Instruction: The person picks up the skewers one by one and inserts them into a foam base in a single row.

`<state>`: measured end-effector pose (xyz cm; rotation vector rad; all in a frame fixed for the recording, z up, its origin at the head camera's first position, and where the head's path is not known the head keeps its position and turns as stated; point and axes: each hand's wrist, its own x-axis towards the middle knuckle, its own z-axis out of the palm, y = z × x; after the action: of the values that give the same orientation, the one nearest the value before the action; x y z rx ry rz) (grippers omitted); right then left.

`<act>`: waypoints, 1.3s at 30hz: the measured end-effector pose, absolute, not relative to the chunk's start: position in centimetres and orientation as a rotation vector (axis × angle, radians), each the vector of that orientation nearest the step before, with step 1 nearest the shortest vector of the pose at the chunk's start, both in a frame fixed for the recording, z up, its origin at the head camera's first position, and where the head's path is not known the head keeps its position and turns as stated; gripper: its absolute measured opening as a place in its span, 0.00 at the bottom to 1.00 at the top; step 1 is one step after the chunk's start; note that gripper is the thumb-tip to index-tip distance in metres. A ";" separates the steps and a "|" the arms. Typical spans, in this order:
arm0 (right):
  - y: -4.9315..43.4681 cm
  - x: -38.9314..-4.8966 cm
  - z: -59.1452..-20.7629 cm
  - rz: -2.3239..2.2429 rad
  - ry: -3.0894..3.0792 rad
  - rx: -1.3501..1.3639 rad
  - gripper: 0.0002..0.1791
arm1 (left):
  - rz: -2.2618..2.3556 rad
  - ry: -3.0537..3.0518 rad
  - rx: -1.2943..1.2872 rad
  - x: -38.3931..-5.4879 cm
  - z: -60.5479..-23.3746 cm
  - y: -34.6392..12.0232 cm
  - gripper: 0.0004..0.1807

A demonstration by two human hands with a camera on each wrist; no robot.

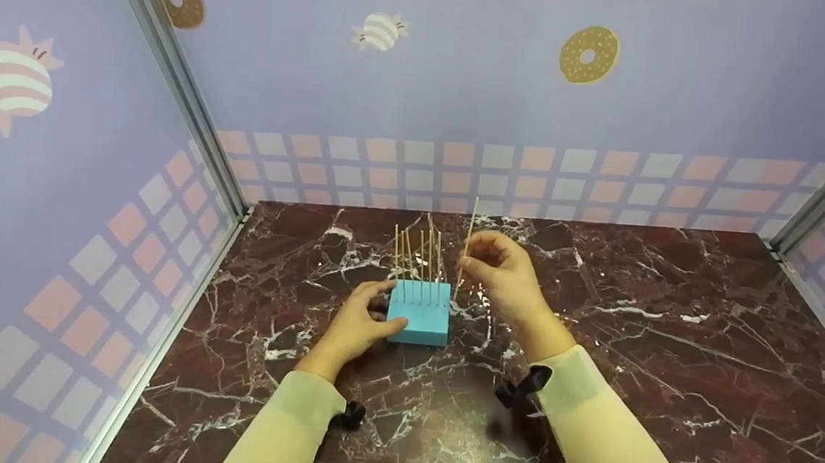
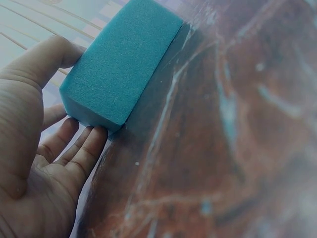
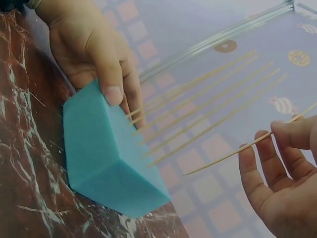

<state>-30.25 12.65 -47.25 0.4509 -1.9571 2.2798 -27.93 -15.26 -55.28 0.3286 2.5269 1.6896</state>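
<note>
A light-blue foam block [image 1: 418,326] lies on the tabletop, with several thin bamboo sticks [image 1: 439,255] standing in a row from its upper face. My left hand [image 1: 354,323] grips the block from its left side, the thumb over the near edge and the fingers against the side and far corner. Just right of the block, my right hand [image 1: 509,278] pinches one more bamboo stick [image 1: 474,218] between thumb and fingertips. In the right wrist view that stick's lower tip [image 3: 195,171] is free, apart from the block. A small dark spot shows near the block's right edge.
Dark red marbled tabletop [image 1: 664,365] with white veins spreads around the block. Patterned lilac walls [image 1: 465,97] rise at the back and both sides, joined by metal corner posts [image 1: 176,77]. Dark wrist cameras [image 1: 517,391] sit at both cuffs.
</note>
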 end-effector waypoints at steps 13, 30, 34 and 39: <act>11.8 -30.3 -48.2 2.193 -2.023 0.470 0.13 | 1.669 2.572 0.336 -28.2 -54.7 -15.3 0.42; 11.6 -30.2 -49.1 2.139 -2.089 0.548 0.14 | 1.680 2.558 0.339 -28.1 -55.0 -15.1 0.42; 11.5 -30.2 -49.2 2.129 -2.127 0.528 0.14 | 1.684 2.548 0.333 -28.0 -55.0 -15.1 0.42; 11.6 -30.3 -49.6 2.137 -2.146 0.514 0.14 | 1.686 2.545 0.333 -28.0 -55.1 -15.1 0.42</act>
<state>-30.26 11.57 -49.62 0.5138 -2.1456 2.1368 -27.96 -15.09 -55.11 0.3327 2.5452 1.6861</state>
